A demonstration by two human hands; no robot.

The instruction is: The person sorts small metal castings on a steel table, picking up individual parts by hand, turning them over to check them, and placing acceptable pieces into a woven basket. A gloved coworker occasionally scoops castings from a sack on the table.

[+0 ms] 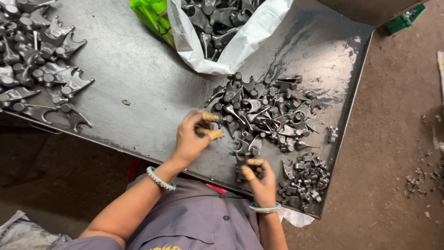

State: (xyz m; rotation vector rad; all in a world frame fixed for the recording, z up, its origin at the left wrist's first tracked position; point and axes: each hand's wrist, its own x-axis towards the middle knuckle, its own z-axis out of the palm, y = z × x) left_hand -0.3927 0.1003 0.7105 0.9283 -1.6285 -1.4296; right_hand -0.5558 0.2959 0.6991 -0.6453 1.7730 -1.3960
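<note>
Forked metal parts [268, 113] under both hands, left [194, 136] and right [259, 178] each pinched around one piece.

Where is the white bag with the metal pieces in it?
In the head view, the white bag sits at the far edge of the dark metal table, beside a green wrapper, above the middle pile of parts.
</note>
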